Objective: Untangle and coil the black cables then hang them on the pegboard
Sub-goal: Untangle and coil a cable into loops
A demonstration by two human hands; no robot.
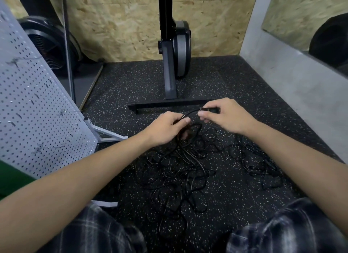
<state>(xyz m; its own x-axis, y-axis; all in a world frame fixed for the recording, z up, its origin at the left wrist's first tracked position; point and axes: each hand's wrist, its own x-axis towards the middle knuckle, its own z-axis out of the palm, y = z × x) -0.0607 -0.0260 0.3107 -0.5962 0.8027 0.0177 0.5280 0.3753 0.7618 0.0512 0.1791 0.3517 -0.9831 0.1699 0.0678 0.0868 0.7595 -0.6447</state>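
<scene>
A tangled heap of thin black cables [180, 169] lies on the speckled black floor between my knees, with a second smaller tangle [258, 164] to its right. My right hand [224, 115] pinches a black plug end [211, 109] of one cable. A short arc of that cable runs left into my left hand [167, 128], whose fingers are curled round it just above the heap. The grey pegboard [35, 105] leans at the left, with wire hooks [47, 148] sticking out of it.
A black exercise machine's upright post and flywheel [177, 51] stand behind the cables, its base bar [169, 104] just beyond my hands. A grey concrete wall [293, 86] bounds the right side. The pegboard's metal foot [105, 134] lies left of my left hand.
</scene>
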